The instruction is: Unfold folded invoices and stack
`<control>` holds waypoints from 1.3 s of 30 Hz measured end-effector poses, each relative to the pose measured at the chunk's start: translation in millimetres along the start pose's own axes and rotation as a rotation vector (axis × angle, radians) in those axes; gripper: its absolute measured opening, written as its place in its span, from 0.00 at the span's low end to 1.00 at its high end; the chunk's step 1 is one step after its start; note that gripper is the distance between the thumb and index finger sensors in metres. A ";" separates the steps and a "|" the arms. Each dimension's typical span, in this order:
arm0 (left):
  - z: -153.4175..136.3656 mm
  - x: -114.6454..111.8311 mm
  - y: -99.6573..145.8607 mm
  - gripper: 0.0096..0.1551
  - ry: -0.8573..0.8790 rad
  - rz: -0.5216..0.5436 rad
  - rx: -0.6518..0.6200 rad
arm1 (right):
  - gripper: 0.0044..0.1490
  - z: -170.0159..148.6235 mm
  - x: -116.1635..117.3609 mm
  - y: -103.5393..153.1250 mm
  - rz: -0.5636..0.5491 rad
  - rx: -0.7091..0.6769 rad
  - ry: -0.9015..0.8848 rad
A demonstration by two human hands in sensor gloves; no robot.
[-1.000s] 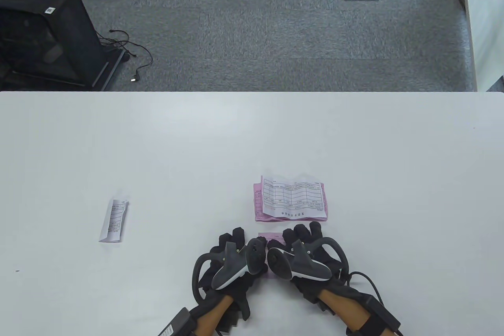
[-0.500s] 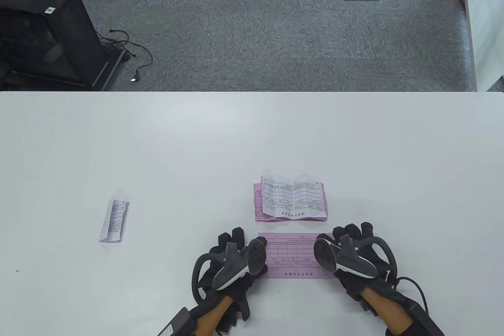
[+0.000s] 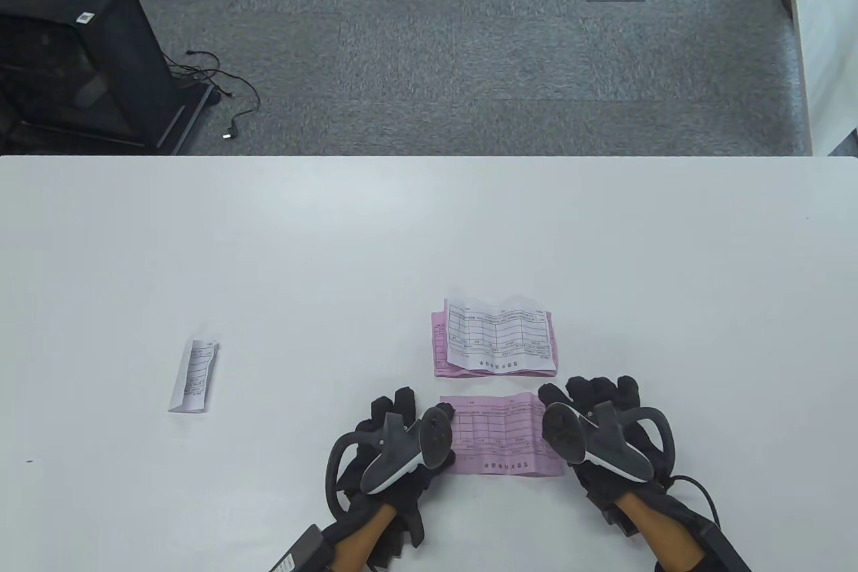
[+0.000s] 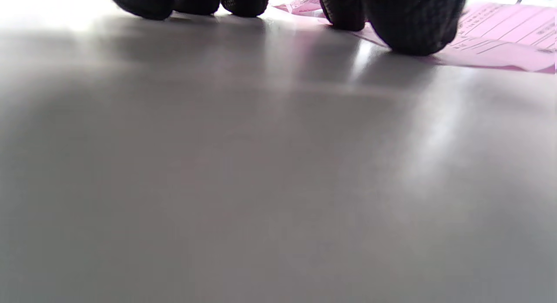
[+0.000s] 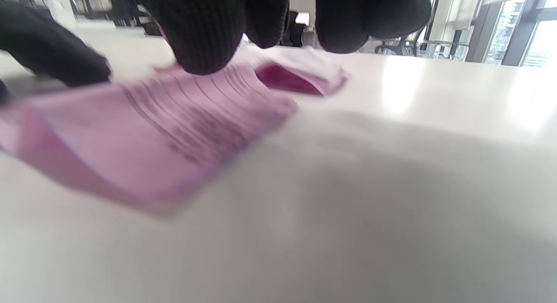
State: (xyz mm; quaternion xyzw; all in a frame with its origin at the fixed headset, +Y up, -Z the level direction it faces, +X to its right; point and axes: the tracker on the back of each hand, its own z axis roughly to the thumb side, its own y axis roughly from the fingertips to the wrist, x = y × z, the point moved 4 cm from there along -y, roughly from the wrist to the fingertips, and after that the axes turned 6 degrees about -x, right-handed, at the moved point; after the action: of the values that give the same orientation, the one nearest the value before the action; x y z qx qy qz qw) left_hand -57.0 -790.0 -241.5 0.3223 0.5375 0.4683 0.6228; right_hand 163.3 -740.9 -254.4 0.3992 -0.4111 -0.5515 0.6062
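A pink invoice (image 3: pixel 499 434) lies unfolded near the table's front edge, between my hands. My left hand (image 3: pixel 402 408) rests on its left end, with two fingertips (image 4: pixel 409 28) down on the paper and the others on the table. My right hand (image 3: pixel 590 397) is at its right end, where a fingertip (image 5: pixel 204 42) touches the paper (image 5: pixel 174 120); that end bows up a little. Just beyond lies the stack (image 3: pixel 499 337): an unfolded white invoice on a pink one. A folded white invoice (image 3: pixel 194 375) lies far to the left.
The white table (image 3: pixel 429 230) reaches to its far edge, with grey carpet beyond. A black cabinet (image 3: pixel 74 55) and cables stand on the floor at the far left.
My right hand slid right from beside the left hand and spread the pink invoice open, then eased slightly back left, and the paper's right end buckled. My left hand has not moved.
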 end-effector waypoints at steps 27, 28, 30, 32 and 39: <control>0.9 -2.0 0.4 0.40 -0.006 -0.011 -0.007 | 0.40 46.2 34.3 -24.8 0.179 -0.078 0.049; 1.0 -2.0 0.5 0.40 -0.005 -0.011 -0.007 | 0.40 39.5 34.8 -22.7 0.180 -0.066 0.047; 1.0 -2.2 0.4 0.40 -0.002 -0.011 -0.007 | 0.39 29.0 35.9 -19.3 0.184 -0.047 0.031; 0.9 -2.3 0.4 0.40 -0.001 -0.011 -0.007 | 0.39 19.1 36.3 -16.1 0.185 -0.032 0.030; 0.5 -2.7 0.3 0.40 0.005 -0.012 -0.004 | 0.39 -13.0 38.2 -4.8 0.194 0.024 0.019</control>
State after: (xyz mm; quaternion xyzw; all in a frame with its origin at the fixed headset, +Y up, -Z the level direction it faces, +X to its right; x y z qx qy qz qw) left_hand -56.6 -792.3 -240.1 0.3166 0.5399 0.4665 0.6250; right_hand 175.9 -778.9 -261.2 0.3700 -0.4485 -0.4816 0.6558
